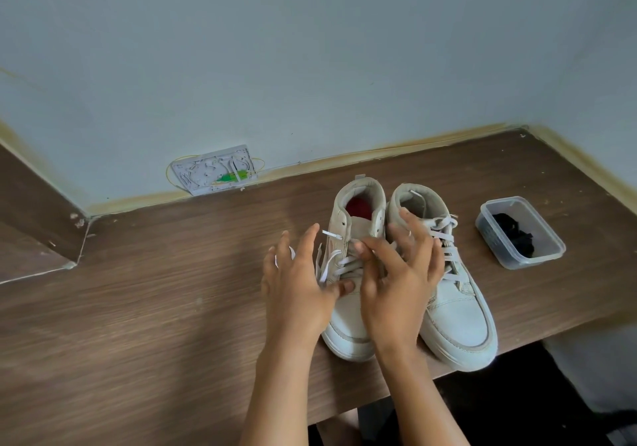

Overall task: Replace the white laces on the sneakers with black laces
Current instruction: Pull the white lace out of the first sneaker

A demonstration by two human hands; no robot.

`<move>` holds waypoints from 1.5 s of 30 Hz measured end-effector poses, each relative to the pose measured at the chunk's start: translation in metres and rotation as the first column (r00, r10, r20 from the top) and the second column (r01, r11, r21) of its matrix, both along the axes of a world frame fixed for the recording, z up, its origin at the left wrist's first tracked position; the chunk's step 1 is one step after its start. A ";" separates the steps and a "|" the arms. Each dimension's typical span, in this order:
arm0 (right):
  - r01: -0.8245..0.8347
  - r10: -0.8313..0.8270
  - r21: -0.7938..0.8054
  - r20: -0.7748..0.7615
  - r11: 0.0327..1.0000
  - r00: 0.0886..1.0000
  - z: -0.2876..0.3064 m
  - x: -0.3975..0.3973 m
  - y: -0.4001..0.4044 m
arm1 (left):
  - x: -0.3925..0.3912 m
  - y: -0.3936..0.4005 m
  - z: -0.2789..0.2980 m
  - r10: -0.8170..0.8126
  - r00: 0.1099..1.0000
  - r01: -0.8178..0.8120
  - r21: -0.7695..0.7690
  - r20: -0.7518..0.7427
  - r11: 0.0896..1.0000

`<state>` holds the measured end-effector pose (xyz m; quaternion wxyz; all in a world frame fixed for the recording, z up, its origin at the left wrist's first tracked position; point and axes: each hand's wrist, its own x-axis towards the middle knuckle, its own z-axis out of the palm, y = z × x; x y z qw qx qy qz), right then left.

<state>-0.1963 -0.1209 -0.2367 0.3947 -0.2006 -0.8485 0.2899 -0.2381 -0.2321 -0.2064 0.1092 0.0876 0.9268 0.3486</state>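
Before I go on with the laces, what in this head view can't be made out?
- Lower eyelets of left sneaker: covered by left hand and right hand.
- Black laces in the plastic tub: bunched, count unclear.
- Wall box: too small to read.

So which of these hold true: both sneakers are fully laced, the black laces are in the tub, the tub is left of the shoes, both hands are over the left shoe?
1. Both sneakers are fully laced. False: the left sneaker has its white lace loosened and hanging; the right sneaker is laced.
2. The black laces lie in the clear tub. True.
3. The tub stands left of the shoes. False: it stands to their right.
4. The left hand and right hand are over the left sneaker. True.
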 end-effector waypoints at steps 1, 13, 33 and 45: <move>0.012 -0.012 -0.019 -0.029 1.000 1.000 -0.001 0.000 -0.001 | -0.001 0.000 0.000 0.000 1.000 0.000 0.003 -0.001 1.000; 0.052 -0.126 -0.284 -0.246 0.957 0.961 0.019 0.008 0.012 | -0.002 -0.002 0.002 -0.020 0.999 0.019 0.045 0.031 0.999; -0.101 0.083 0.072 0.211 0.992 0.974 0.005 0.003 -0.003 | 0.005 0.003 0.016 -0.178 0.972 0.167 -0.080 -0.155 0.983; 0.080 -0.105 -0.200 -0.114 0.977 0.988 0.006 0.008 0.003 | 0.004 0.000 0.013 -0.146 0.982 0.141 -0.048 -0.122 0.989</move>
